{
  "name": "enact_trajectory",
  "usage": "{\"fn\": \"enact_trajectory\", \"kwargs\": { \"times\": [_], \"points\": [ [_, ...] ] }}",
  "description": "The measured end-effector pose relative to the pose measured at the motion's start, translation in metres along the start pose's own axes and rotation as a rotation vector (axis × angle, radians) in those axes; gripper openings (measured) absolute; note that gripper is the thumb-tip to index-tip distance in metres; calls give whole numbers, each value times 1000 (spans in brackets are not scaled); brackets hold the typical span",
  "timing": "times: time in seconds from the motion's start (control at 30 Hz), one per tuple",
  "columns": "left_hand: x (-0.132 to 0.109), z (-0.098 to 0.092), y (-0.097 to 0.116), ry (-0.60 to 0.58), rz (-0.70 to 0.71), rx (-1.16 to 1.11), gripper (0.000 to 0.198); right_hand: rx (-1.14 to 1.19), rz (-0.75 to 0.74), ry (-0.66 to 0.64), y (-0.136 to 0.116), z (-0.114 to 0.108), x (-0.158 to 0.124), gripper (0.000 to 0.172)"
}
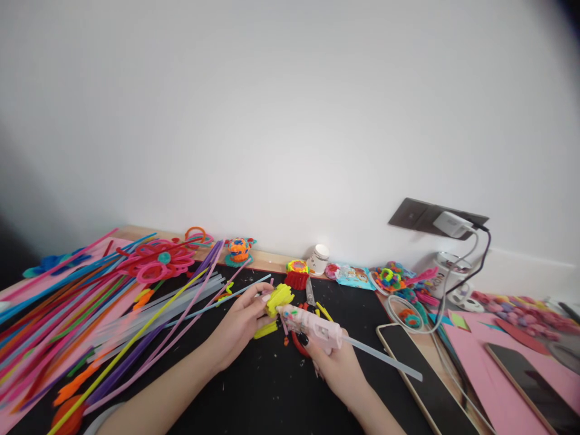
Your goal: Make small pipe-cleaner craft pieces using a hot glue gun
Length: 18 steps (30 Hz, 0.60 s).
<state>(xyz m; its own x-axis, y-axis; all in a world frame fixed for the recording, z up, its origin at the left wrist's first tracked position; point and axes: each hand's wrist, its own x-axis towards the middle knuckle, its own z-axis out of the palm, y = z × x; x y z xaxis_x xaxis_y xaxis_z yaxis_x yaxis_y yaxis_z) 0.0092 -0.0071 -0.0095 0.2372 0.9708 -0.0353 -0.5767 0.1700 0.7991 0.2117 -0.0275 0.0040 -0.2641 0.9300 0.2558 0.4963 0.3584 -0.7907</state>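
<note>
My left hand [242, 323] pinches a fuzzy yellow pipe-cleaner piece [280, 298] above the black mat. In my right hand [333, 362] is a pale pink glue gun [317, 327], its nozzle touching or very close to the yellow piece. A long translucent glue stick [383, 357] sticks out of the gun's back end. More yellow pipe cleaner [265, 330] shows just under my left fingers. Scissors [310, 291] with red handles lie on the mat behind the gun, partly hidden by it and my right hand.
Many coloured pipe cleaners [81, 314] and clear glue sticks [172, 305] spread over the left side. Along the wall stand a small paper cup [318, 260] and pipe-cleaner crafts [239, 249]. At right lie a phone [421, 374], a white cable [437, 329], another phone [530, 380] and pink paper [475, 356].
</note>
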Motion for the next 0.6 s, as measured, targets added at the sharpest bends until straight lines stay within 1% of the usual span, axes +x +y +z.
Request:
{"fn": "enact_trajectory", "kwargs": {
  "times": [0.07, 0.17, 0.27, 0.47, 0.6],
  "points": [
    [-1, 0, 2, -26, -19, -32, 22, 20, 7, -13, -1, -1, 0, 20],
    [-1, -2, 5, -54, -64, -27, 37, 65, 18, -56, -2, -2, 0, 19],
    [0, -6, 7, -85, -125, 9, 46, 49, 1, -48, -2, -4, 0, 18],
    [1, -12, 19, -151, -196, 51, 49, -4, -32, -82, 1, -5, -1, 21],
    [0, -16, 25, -188, -249, 50, 47, -1, -30, -62, 0, -6, -2, 23]
  ]
}}
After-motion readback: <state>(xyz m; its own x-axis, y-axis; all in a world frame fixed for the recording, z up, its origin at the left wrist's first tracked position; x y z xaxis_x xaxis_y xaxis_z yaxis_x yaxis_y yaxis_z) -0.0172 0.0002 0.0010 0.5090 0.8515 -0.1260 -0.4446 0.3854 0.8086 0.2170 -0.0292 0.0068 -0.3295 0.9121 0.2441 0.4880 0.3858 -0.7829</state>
